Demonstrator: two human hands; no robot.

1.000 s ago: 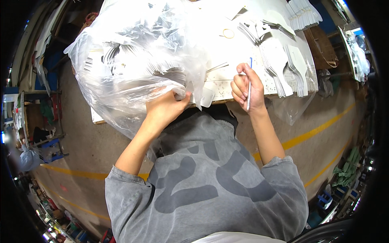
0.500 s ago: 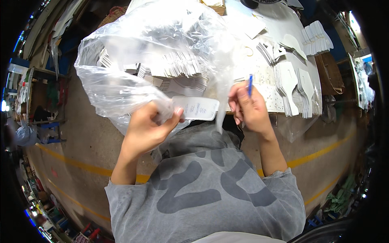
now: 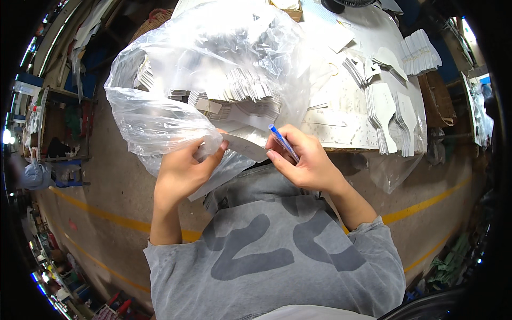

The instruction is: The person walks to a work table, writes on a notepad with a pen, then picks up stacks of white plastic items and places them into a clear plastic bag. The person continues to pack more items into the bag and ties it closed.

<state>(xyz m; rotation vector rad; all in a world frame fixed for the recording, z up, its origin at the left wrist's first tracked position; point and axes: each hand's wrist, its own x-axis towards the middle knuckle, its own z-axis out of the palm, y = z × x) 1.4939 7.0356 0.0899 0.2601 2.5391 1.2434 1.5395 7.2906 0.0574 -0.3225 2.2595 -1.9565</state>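
Note:
My left hand [image 3: 181, 172] is closed on one end of a white card [image 3: 246, 148] with rounded corners, and bunched film of a clear plastic bag [image 3: 152, 120] lies at its fingers. The card is tilted nearly edge-on, so little of its face shows. At the card's other end is my right hand [image 3: 312, 164], closed around a blue pen [image 3: 285, 144] whose blue end points up and away; its fingertips are at the card's edge. Stacks of white card pieces [image 3: 248, 85] sit inside the large bag, beyond my hands.
The white table [image 3: 346, 128] carries bundles of white paddle-shaped cutouts [image 3: 380, 114] on the right, and more banded cutouts [image 3: 420, 52] at its far right edge. A wicker basket [image 3: 154, 24] stands at the back left. Yellow lines [image 3: 106, 216] cross the floor.
My right hand has come left and down with the pen to the card's free end. The card has tipped from face-up to nearly edge-on. My left hand keeps its hold.

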